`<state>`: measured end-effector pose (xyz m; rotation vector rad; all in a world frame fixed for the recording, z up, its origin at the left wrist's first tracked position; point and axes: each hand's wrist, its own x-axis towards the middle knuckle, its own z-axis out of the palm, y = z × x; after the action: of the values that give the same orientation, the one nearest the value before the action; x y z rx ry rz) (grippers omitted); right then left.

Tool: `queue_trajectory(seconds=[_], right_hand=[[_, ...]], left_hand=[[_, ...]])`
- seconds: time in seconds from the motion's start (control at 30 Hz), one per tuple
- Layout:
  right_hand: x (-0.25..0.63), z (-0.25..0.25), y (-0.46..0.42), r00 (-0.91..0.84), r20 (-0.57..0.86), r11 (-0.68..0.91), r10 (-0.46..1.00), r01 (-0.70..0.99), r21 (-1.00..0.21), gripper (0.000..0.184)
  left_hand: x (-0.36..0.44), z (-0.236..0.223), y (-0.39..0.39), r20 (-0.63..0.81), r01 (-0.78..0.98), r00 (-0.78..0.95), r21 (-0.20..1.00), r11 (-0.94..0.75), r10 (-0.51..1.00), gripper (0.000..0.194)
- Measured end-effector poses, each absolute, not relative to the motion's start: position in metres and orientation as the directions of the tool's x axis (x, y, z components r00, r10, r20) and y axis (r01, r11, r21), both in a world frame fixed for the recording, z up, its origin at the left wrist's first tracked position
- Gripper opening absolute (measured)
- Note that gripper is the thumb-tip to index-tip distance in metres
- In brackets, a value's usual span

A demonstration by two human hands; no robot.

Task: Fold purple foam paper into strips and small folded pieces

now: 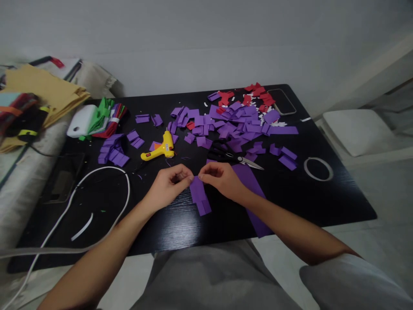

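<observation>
Between my two hands, close to the table's front edge, is a folded strip of purple paper (198,193). My left hand (171,183) pinches its upper left corner with thumb and forefinger. The upper right corner sits in the closed fingertips of my right hand (222,177). The strip's lower end hangs toward me and shows creases. A long purple sheet (254,198) lies partly under my right wrist. Just beyond the right hand are black-handled scissors (241,160), blades pointing right. A yellow glue gun (159,147) lies beyond my left hand.
Folded purple pieces (232,122) are heaped at the back, with red scraps (258,94) behind. A smaller purple stack (112,150) lies left. A white cable (127,189) loops across the left side. A roll of clear tape (318,168) and a phone (282,102) lie right.
</observation>
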<state>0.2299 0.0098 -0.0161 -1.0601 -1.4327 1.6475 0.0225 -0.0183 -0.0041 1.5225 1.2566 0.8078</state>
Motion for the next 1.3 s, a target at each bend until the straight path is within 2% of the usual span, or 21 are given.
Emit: queue_trajectory(seconds=[0.3, 0.47, 0.7, 0.9, 1.17, 1.3], right_hand=[[0.229, -0.016, 0.008, -0.499, -0.139, -0.133, 0.855, 0.046, -0.99, 0.007], [0.237, -0.013, 0.018, -0.508, -0.151, -0.145, 0.848, 0.053, -0.988, 0.006], [0.234, -0.013, 0.018, -0.43, -0.116, -0.137, 0.895, -0.018, -0.99, 0.017], [0.228, -0.016, 0.008, -0.439, -0.072, -0.023, 0.896, 0.114, -0.993, 0.017], [0.23, -0.015, 0.009, -0.43, -0.068, -0.006, 0.9, 0.144, -0.989, 0.019], [0.229, -0.019, 0.006, -0.411, -0.024, 0.052, 0.911, 0.171, -0.984, 0.018]], left_hand=[[0.025, -0.001, -0.021, -0.094, 0.343, 0.34, 0.939, -0.03, 0.936, 0.017], [0.021, -0.001, -0.018, -0.053, 0.336, 0.304, 0.94, -0.055, 0.951, 0.019], [0.018, 0.0, -0.015, -0.062, 0.314, 0.27, 0.949, -0.027, 0.961, 0.02], [0.023, -0.003, -0.018, -0.091, 0.302, 0.278, 0.953, 0.003, 0.956, 0.019], [0.017, -0.003, -0.014, -0.084, 0.288, 0.273, 0.958, 0.002, 0.958, 0.015], [0.018, -0.005, -0.013, -0.091, 0.284, 0.277, 0.959, 0.009, 0.957, 0.016]])
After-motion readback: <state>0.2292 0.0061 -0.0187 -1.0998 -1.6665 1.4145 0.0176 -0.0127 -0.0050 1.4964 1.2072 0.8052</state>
